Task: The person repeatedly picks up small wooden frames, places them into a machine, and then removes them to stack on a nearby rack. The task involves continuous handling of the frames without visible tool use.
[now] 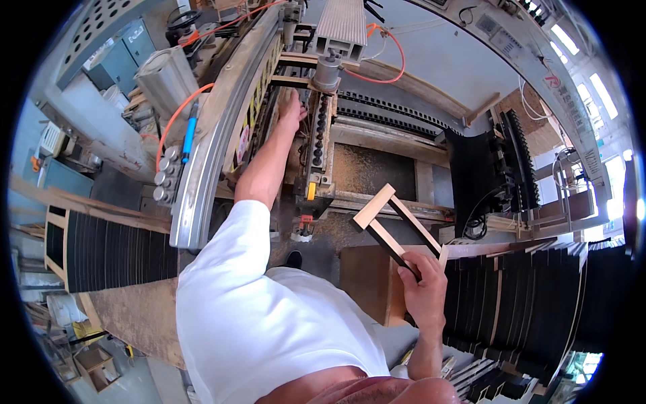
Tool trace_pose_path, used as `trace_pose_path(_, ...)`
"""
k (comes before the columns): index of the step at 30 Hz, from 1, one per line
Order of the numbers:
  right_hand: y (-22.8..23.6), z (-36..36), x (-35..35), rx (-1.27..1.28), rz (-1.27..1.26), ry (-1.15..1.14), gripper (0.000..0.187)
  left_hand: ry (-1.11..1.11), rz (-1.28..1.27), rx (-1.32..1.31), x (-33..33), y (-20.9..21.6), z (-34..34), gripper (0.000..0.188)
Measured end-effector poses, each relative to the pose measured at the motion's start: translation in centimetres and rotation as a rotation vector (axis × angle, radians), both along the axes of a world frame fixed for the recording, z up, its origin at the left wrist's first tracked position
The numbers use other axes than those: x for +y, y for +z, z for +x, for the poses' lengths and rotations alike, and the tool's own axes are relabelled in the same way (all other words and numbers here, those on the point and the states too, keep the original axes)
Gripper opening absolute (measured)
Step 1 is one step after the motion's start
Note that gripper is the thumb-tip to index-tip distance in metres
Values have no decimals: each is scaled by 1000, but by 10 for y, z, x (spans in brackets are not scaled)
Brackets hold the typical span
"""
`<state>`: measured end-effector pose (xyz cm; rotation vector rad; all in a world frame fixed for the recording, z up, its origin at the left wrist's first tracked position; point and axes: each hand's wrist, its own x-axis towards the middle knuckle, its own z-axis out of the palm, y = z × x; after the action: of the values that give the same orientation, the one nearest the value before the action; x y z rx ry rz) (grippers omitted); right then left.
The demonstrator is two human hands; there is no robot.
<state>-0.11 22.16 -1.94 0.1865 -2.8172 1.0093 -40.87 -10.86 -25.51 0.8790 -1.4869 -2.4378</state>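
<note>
My right hand (424, 276) is closed around the near corner of a small rectangular wooden frame (382, 200), pale with black side faces. It holds the frame tilted in the air beside the machine. My left arm stretches forward into the machine, and my left hand (291, 113) has its fingers extended with nothing seen in them. Just beyond its fingertips another wooden frame (291, 81) sits under the machine's metal cylinder (328, 71). Beside that hand runs a rail with a row of black knobs (317, 145).
Sawdust (373, 172) covers part of the machine bed. A metal beam (202, 195) runs along the left. Stacked black-sided frames stand at the right (515, 296) and more frames at the left (121, 252). A brown wooden box (363, 273) stands below the held frame.
</note>
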Motion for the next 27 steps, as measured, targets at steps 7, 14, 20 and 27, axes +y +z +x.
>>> trace_pose_path(7, -20, -36, 2, -75, 22, -87, 24, 112, 190, 22, -42, -21, -83, 66)
trace_pose_path(14, -26, -100, -21, -17, 59, 12, 23, 226, 299, 180, -43, -34, -80, 34)
trace_pose_path(20, -55, -195, -71, 226, 29, 300, 21, 153, 287, 150, -7, -20, 37, 46)
trace_pose_path(27, -124, -307, -150, 391, 12, 653, 20, -30, 371, 288, 6, -16, 145, 24)
